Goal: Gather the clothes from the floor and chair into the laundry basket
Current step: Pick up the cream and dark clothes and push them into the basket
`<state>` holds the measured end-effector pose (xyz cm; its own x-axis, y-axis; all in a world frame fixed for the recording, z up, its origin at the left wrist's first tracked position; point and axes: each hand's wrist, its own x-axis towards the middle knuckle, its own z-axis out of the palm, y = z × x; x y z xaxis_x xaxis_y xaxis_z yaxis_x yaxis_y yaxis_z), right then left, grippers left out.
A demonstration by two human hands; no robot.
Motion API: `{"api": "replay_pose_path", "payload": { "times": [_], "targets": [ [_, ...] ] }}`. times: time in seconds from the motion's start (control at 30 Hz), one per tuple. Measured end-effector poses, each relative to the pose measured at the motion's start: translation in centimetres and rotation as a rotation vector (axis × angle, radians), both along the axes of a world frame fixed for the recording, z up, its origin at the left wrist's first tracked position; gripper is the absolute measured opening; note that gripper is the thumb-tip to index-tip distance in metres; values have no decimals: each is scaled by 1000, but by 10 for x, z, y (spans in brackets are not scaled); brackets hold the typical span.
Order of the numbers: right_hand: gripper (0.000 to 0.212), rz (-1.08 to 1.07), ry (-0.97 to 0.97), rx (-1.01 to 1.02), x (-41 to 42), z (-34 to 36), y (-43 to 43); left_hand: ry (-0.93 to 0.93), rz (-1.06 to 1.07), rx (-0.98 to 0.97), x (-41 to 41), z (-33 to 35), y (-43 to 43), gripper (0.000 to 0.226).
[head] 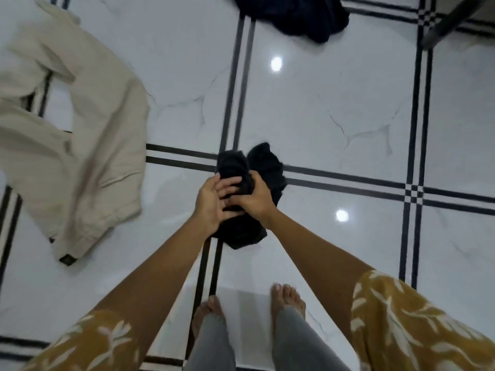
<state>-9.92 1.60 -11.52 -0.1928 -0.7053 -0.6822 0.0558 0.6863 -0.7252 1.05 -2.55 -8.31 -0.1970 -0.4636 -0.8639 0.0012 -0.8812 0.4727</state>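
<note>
A bunched black garment [265,167] hangs above the floor in front of me, held by both hands. My left hand [211,202] grips its left side and my right hand [254,199] is closed over its middle; the fingers overlap. A large beige garment [72,145] lies spread on the floor to the left. Another dark garment [297,14] lies crumpled on the floor at the top, partly cut off by the frame edge. No laundry basket or chair seat shows in the head view.
The floor is glossy white marble tile [334,108] with black double stripes. A dark furniture leg [450,22] slants in at the top right. My bare feet [286,298] stand at the bottom centre.
</note>
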Motion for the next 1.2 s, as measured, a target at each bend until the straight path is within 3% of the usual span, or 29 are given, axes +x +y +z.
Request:
{"api": "replay_pose_path", "payload": {
  "times": [0.1, 0.17, 0.23, 0.3, 0.37, 0.43, 0.57, 0.67, 0.73, 0.83, 0.9, 0.97, 1.0, 1.07, 1.2],
  "targets": [
    [47, 160, 42, -114, 40, 76, -53, -389, 63, -572, 51, 62, -39, 34],
    [43, 290, 125, -206, 72, 113, -91, -649, 152, -800, 77, 84, -62, 26],
    [42, 350, 232, -287, 108, 151, -137, -860, 241, -812, 111, 106, -97, 12],
    [42, 356, 310, -287, 145, 181, -189, -1045, 257, -687, 158, 116, -134, 17],
    [39, 351, 354, -252, 175, 196, -230, -1157, 13, -550, 208, 111, -157, 37],
    [35, 358, 402, -226, 196, 196, -265, -1145, -277, -380, 249, 101, -178, 71],
    [36, 388, 541, -153, 237, 157, -325, -1013, -408, -198, 301, 68, -220, 123],
    [34, 438, 592, -155, 260, 101, -349, -997, -439, -152, 321, 19, -233, 142],
    [38, 491, 593, -148, 269, 55, -356, -1002, -354, -162, 323, -26, -246, 144],
    [49, 527, 594, -90, 279, -8, -366, -1176, -200, -235, 333, -95, -263, 137],
    [56, 542, 597, -49, 283, -46, -371, -1021, -338, -44, 332, -134, -269, 136],
    [56, 546, 537, -42, 286, -69, -375, -995, -347, -3, 326, -154, -272, 104],
    [53, 536, 501, -42, 287, -73, -378, -992, -303, -96, 319, -160, -274, 74],
    [42, 471, 414, -6, 284, -59, -376, -806, -150, -382, 295, -140, -270, 24],
    [34, 242, 294, -51, 258, 31, -389, -582, -79, -640, 264, -24, -299, 20]
  ]
}}
